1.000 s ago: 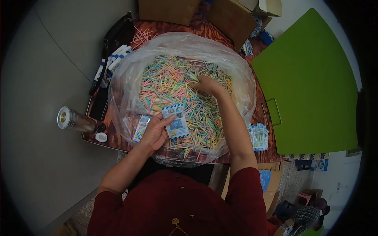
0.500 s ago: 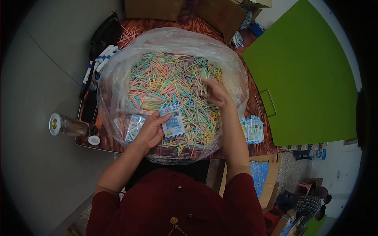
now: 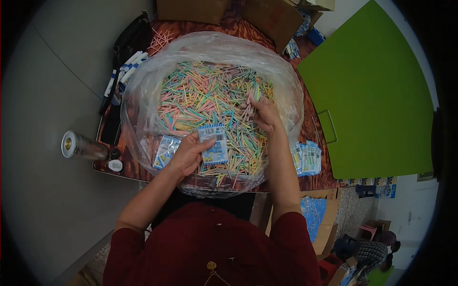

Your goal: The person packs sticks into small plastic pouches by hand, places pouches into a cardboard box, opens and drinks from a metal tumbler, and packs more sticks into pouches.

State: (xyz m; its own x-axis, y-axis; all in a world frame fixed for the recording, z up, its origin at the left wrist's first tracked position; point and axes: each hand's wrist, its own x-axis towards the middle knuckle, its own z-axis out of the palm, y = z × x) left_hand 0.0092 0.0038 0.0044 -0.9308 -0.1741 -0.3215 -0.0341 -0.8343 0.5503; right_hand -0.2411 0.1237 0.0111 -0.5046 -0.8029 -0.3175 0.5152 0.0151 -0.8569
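A large clear plastic bag (image 3: pixel 136 107) lies open on the table, full of thin pastel sticks (image 3: pixel 195 93). My left hand (image 3: pixel 188 155) pinches a small blue and white packet (image 3: pixel 214 145) over the bag's near side. Above the right part of the pile, my right hand (image 3: pixel 263 113) has its fingers closed on several pastel sticks. More packets (image 3: pixel 167 150) lie beside my left hand, and other packets (image 3: pixel 307 158) rest on the table to the right of the bag.
The patterned table (image 3: pixel 319 180) also bears pink sticks (image 3: pixel 161 40), a dark strap (image 3: pixel 129 40) and a white device (image 3: pixel 115 165). A metal canister (image 3: pixel 83 146) is at the left. Cardboard boxes (image 3: pixel 191 10) stand behind; a green panel (image 3: pixel 372 95) is right. A person (image 3: pixel 373 253) is at lower right.
My right hand has risen from the pile and moved slightly toward me, with sticks now showing in its fingers. My left hand keeps hold of the packet. The whole view has shifted a little.
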